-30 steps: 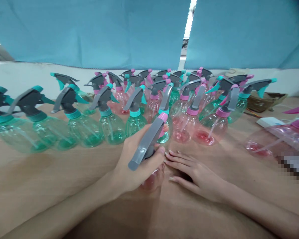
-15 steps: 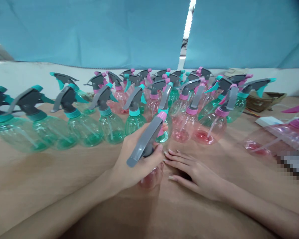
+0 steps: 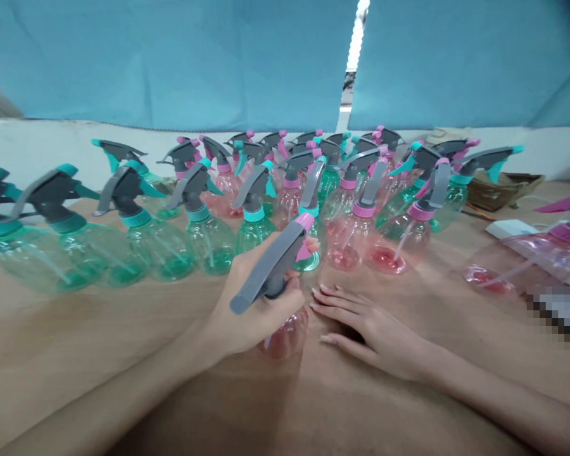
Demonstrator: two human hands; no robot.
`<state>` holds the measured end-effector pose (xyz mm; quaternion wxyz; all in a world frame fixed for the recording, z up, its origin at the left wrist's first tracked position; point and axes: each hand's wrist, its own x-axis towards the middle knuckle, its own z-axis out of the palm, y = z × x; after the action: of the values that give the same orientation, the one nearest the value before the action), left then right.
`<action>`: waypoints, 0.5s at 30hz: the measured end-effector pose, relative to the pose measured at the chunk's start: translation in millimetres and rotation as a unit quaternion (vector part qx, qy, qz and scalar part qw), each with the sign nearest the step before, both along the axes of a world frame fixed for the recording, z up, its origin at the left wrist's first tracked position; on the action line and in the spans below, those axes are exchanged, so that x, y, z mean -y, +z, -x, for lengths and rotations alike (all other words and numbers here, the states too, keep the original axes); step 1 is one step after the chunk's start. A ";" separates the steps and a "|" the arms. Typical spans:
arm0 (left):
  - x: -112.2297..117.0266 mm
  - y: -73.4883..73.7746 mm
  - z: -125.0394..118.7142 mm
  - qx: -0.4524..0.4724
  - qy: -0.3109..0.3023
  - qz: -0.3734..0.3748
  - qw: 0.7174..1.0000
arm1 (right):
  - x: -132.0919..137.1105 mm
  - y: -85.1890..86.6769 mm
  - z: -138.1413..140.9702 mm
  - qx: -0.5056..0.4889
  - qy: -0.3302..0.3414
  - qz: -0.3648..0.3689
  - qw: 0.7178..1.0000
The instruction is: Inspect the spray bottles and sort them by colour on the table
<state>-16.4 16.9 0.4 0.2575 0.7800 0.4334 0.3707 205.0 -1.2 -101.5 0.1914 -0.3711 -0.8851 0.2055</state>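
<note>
My left hand [image 3: 247, 304] is wrapped round the neck of a pink spray bottle [image 3: 285, 335] in front of me. Its grey trigger head with a pink nozzle points away from me, and the hand hides the collar. To the right, my right hand [image 3: 361, 323] lies palm down on the wooden table [image 3: 351, 411], fingers stretched out and holding nothing. Just beyond the hands stand a green spray bottle [image 3: 308, 215] with a turquoise collar and two pink ones, a nearer one [image 3: 346, 247] and another [image 3: 399, 247] to its right.
Several green spray bottles [image 3: 171, 250] form a row at the left, and more pink and green ones crowd behind. Another pink bottle [image 3: 546, 253] stands at the right beside a white box [image 3: 508, 231]. A brown container [image 3: 498, 190] sits at the back right, before a blue curtain [image 3: 171, 63].
The spray bottle's head in my left hand has tipped slightly to the left, and the hand has shifted a little that way. My right hand stays flat in place.
</note>
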 end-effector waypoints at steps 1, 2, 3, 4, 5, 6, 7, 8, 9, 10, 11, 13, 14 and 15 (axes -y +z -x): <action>0.2 0.4 0.4 -0.002 -0.004 -0.006 1.000 | 0.0 0.1 0.1 0.003 0.000 0.000 1.000; 0.5 0.5 0.9 -0.004 -0.010 -0.009 1.000 | -0.1 0.2 0.2 0.006 0.000 0.000 1.000; 0.7 0.3 1.4 -0.005 -0.014 -0.009 1.000 | -0.2 0.1 0.3 0.008 0.000 0.000 1.000; 1.0 0.0 1.9 -0.006 -0.017 -0.005 1.000 | -0.3 0.1 0.4 0.009 0.000 0.000 1.000; 1.2 -0.4 2.3 -0.006 -0.018 0.000 1.000 | -0.4 0.0 0.4 0.009 0.001 0.000 1.000; 1.4 -0.6 2.7 -0.006 -0.015 0.006 1.000 | -0.4 0.0 0.4 0.009 0.001 -0.001 1.000; 1.5 -0.5 3.1 -0.006 -0.013 0.011 1.000 | -0.4 0.0 0.3 0.009 0.001 -0.002 1.000; 1.4 -0.3 3.3 -0.004 -0.013 0.014 1.000 | -0.3 0.0 0.2 0.008 0.001 -0.002 1.000; 1.3 0.3 3.5 0.000 -0.014 0.014 1.000 | -0.2 0.0 0.1 0.006 0.000 -0.002 1.000; 1.0 1.0 3.6 0.003 -0.017 0.010 1.000 | 0.0 0.1 -0.1 0.002 -0.001 -0.002 1.000; 0.6 1.9 3.7 0.005 -0.017 0.006 1.000 | 0.1 0.3 -0.2 -0.001 -0.001 -0.002 1.000; 0.0 3.8 3.8 0.005 -0.014 -0.010 1.000 | 0.3 0.7 -0.3 -0.004 -0.001 -0.001 1.000; -0.1 4.7 3.8 0.004 -0.009 -0.017 1.000 | 0.4 0.9 -0.3 -0.002 -0.001 0.000 1.000; 0.0 5.6 3.8 0.004 0.000 -0.023 1.000 | 0.4 1.2 -0.2 0.002 0.000 0.000 1.000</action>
<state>-20.2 16.9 6.0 0.2413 0.7840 0.4239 0.3839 205.3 -1.6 -100.3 0.1899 -0.3717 -0.8854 0.2044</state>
